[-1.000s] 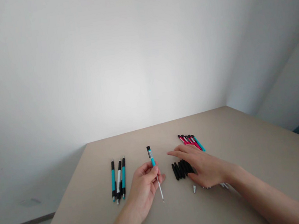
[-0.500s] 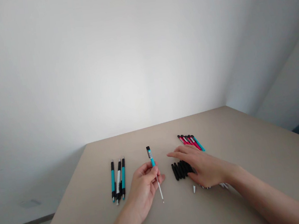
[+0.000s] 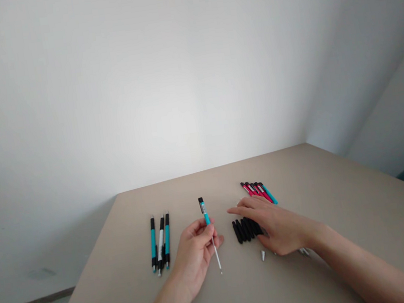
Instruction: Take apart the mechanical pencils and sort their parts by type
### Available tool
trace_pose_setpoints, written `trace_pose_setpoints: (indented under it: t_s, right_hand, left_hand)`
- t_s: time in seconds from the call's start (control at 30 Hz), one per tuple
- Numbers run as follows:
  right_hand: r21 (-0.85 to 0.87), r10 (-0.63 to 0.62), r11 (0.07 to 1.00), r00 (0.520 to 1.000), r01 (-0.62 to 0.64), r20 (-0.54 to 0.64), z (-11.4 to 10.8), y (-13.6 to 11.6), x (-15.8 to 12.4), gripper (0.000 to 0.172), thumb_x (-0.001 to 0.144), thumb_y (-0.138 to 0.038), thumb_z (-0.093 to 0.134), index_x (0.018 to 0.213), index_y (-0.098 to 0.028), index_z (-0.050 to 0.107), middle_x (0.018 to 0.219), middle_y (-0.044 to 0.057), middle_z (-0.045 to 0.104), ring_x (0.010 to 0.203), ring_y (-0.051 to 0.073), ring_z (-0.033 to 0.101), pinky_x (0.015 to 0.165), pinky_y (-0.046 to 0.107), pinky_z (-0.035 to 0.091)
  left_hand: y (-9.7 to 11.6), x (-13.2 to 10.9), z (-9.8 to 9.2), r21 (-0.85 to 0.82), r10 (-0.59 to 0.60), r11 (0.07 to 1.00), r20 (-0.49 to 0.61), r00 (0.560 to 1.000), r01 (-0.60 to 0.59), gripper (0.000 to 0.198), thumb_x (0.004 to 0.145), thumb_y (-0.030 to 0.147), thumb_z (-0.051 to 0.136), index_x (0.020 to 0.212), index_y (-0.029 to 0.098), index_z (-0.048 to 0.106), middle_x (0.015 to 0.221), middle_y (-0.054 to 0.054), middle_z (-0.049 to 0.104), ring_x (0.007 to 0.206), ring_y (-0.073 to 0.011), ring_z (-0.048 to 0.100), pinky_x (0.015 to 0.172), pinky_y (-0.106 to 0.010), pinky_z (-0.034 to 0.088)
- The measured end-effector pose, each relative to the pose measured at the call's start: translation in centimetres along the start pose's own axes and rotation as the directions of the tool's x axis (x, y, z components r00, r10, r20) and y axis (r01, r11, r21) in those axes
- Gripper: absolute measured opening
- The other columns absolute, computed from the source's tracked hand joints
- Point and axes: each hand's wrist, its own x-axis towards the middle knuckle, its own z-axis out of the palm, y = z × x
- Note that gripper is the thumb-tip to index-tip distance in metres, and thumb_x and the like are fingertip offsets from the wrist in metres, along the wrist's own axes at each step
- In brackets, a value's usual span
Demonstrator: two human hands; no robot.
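Note:
My left hand (image 3: 197,250) is closed around a turquoise pen barrel (image 3: 206,216) with a black clip end pointing away from me. A thin white refill (image 3: 217,257) sticks out of the barrel's near end. My right hand (image 3: 276,224) reaches over a row of black pen grips (image 3: 243,230), its index finger stretched out and its thumb beside the row's right end. It hides part of the row, and I cannot tell whether the fingertips touch a grip. A small silver cone tip (image 3: 262,255) lies just nearer to me than the thumb.
On the left lie three assembled pens (image 3: 160,242), two turquoise and one white. Beyond my right hand, several pink barrels and a turquoise one (image 3: 268,193) lie side by side. More small silver tips (image 3: 304,252) show partly under my right wrist. A white wall (image 3: 194,97) stands behind the table.
My right hand has shifted very slightly over the black grips, its thumb a little farther right. My left hand keeps the barrel and refill in the same place.

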Motion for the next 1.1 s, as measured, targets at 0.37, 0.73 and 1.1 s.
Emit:
trace_pose_setpoints:
  t_s: [0.37,0.73,1.1]
  right_hand:
    - [0.021,-0.003,1.0,1.0,0.003,0.013,-0.06,-0.18,0.05,0.081,0.059,-0.001,0.053,0.135,-0.025,0.041,0.113,0.009,0.05,0.108,0.026,0.047,0.099,0.041,0.034]
    - [0.013,0.005,1.0,1.0,-0.006,0.015,0.05,-0.11,0.02,0.079,0.06,-0.003,0.053,0.134,-0.025,0.041,0.114,0.009,0.05,0.108,0.026,0.047,0.096,0.039,0.037]
    - [-0.006,0.026,1.0,0.999,-0.026,0.028,0.01,0.21,-0.22,0.082,0.056,-0.005,0.053,0.135,-0.021,0.041,0.11,0.009,0.05,0.105,0.026,0.048,0.095,0.04,0.037]
  left_hand:
    - [-0.06,0.16,-0.19,0.006,0.004,1.0,0.026,1.0,-0.004,0.018,0.066,0.016,0.076,0.08,0.012,0.066,0.062,0.001,0.057,0.057,-0.0083,0.052,0.08,-0.034,0.049]
    - [-0.07,0.14,-0.29,0.005,0.003,1.0,0.037,0.999,-0.004,0.018,0.067,0.016,0.076,0.081,0.012,0.066,0.062,0.001,0.058,0.057,-0.0086,0.054,0.08,-0.035,0.049]
    - [-0.02,0.17,-0.25,0.003,0.001,1.0,0.023,1.0,-0.001,0.018,0.065,0.015,0.077,0.079,0.011,0.066,0.062,0.001,0.058,0.056,-0.0082,0.054,0.082,-0.035,0.049]
